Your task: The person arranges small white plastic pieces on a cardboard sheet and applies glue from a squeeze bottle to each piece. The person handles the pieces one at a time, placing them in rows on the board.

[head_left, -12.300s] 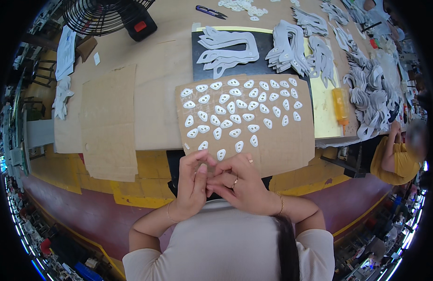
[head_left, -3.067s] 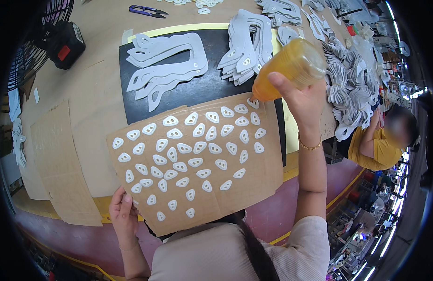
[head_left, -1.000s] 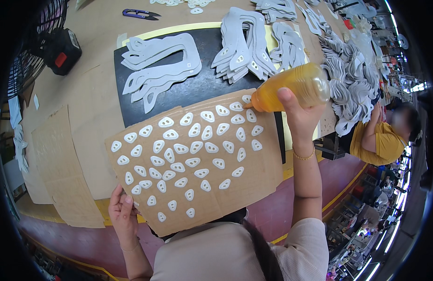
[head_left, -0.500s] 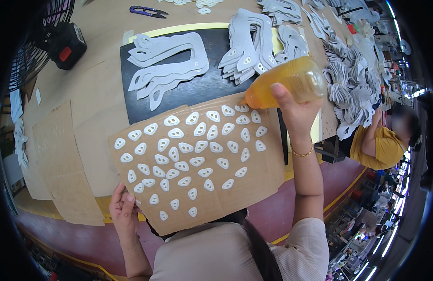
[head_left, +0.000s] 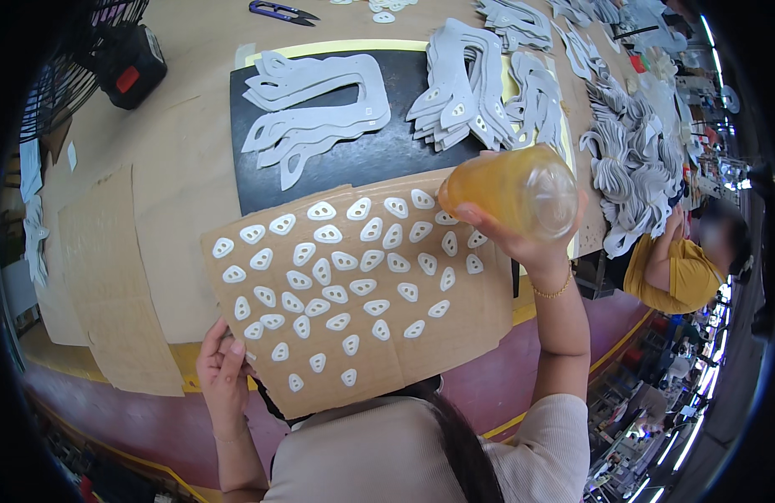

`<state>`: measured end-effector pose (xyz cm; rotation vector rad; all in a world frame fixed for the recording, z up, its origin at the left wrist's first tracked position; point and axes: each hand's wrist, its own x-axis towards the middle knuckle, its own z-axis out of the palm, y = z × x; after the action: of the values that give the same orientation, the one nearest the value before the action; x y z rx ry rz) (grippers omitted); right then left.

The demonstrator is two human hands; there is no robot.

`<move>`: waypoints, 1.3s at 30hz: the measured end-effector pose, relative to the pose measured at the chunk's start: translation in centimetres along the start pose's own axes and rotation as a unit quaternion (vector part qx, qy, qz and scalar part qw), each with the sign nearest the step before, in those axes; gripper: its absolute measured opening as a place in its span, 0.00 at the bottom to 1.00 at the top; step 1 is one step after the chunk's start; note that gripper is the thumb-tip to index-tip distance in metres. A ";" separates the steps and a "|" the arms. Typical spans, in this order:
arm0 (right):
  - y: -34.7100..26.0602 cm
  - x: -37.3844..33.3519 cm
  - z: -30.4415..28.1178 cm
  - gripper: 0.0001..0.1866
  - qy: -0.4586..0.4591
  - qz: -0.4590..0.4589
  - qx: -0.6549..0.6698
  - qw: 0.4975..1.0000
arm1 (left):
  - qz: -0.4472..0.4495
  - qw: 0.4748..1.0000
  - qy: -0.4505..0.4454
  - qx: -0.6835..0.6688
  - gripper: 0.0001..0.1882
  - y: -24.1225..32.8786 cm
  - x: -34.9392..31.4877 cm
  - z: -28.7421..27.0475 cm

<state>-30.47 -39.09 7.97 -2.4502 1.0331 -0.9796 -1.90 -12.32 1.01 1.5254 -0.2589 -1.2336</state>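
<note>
While the right hand's grip (head_left: pixel 522 239) wraps the amber bottle (head_left: pixel 509 191), lying left-right above the cardboard sheet's (head_left: pixel 455 327) far right corner, the left hand (head_left: pixel 224 373) pinches its near-left edge.

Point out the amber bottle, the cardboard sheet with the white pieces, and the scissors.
Amber bottle (head_left: pixel 509 191), head view: middle of its tilted body, held in the right hand.
Cardboard sheet (head_left: pixel 471 314), head view: bare patch near its right edge.
Scissors (head_left: pixel 280 12), head view: handles, top of the table.
</note>
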 end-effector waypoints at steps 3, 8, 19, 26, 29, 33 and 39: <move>1.7 -2.6 -0.5 0.35 -0.044 0.043 0.000 0.998 | -0.003 1.000 -0.010 -0.003 0.23 0.1 0.0 0.0; 1.2 -3.9 -0.2 0.35 0.104 0.089 0.167 0.976 | -0.001 1.000 -0.016 -0.002 0.23 -0.2 0.0 -0.3; 2.6 -5.3 -0.1 0.29 0.191 0.146 0.262 0.935 | 0.005 1.000 -0.016 0.002 0.23 -0.2 0.2 -0.2; 2.4 -5.1 -0.4 0.29 0.190 0.183 0.320 0.910 | 0.006 1.000 -0.003 0.013 0.24 0.0 0.1 0.0; 2.3 -4.9 -0.6 0.37 0.180 0.208 0.259 0.926 | 0.007 1.000 -0.011 0.009 0.24 0.2 0.2 0.1; 1.4 -4.6 0.7 0.38 0.188 0.191 0.250 0.930 | 0.008 1.000 -0.017 0.007 0.23 0.0 0.2 -0.2; 1.1 -4.2 1.0 0.34 0.111 0.112 0.163 0.974 | 0.002 1.000 -0.015 0.000 0.23 0.2 0.1 0.0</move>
<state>-32.49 -36.78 4.72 -1.9464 1.0904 -1.2541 -1.79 -12.52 1.08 1.5058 -0.2812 -1.2530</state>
